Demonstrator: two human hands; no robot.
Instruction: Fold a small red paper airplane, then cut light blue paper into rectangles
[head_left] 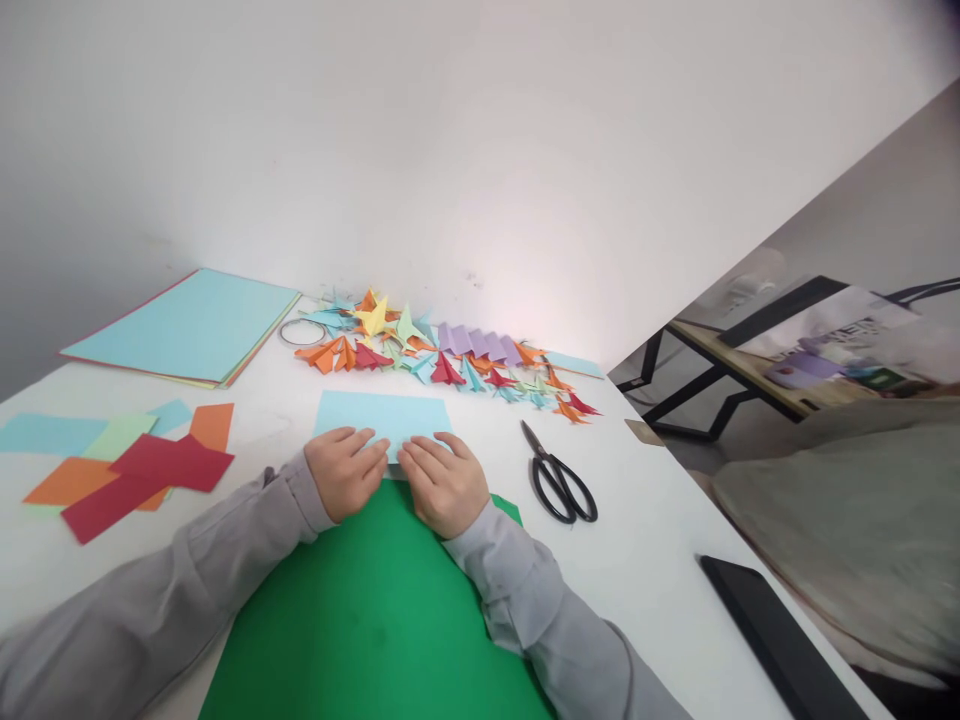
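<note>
A light blue sheet of paper [384, 412] lies at the far end of the green sheet [360, 610]. At its near left edge, my left hand [348, 472] grips the paper with curled fingers. My right hand [444, 484] holds the same near edge a little to the right, the fingertips of both hands almost meeting. Both thumbs are mostly hidden, and I cannot tell whether the edge between them is folded. Black-handled scissors [562, 485] rest to the right of my right hand, blades pointing away.
Folded paper figures [409, 340] in several colours stretch along the wall, a metal ring [301, 333] beside them. Large coloured sheets [187, 325] are stacked at back left. Cut paper pieces [139, 465] lie left. A black flat device [780, 630] sits at the table's right edge.
</note>
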